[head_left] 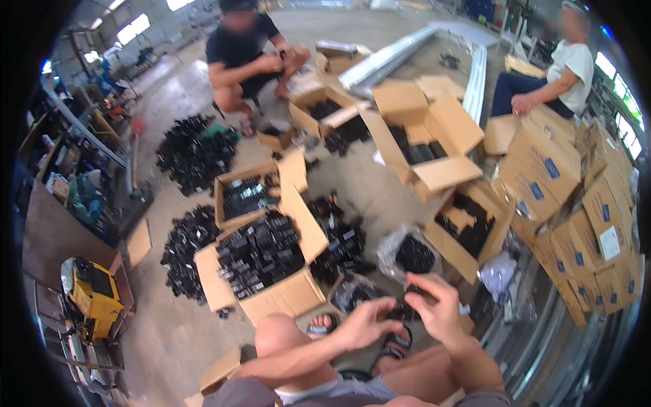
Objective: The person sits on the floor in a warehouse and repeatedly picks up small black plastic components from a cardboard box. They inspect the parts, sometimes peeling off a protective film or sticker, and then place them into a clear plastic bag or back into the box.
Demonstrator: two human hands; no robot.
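On stacked cartons [566, 237] at two o'clock from the right hand [441, 308], blue labels [552, 168], too small to read. Underneath, grey workshop floor [159, 298]. At ten, an open carton [308, 292] heaped with black parts [261, 247]; at eleven, a clear bag [388, 254] of more. Pinching narrowly in that hand, near the bag, a small black piece [419, 292]; at nine, left hand [369, 325] half-curled just beside, cannot tell if holding anything.

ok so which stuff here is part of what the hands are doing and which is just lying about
Likely part of the job:
- small black part in the right hand
- clear bag of black parts
- open box heaped with black parts

Apparently just lying about:
- yellow machine
- long metal profiles
- flat brown board
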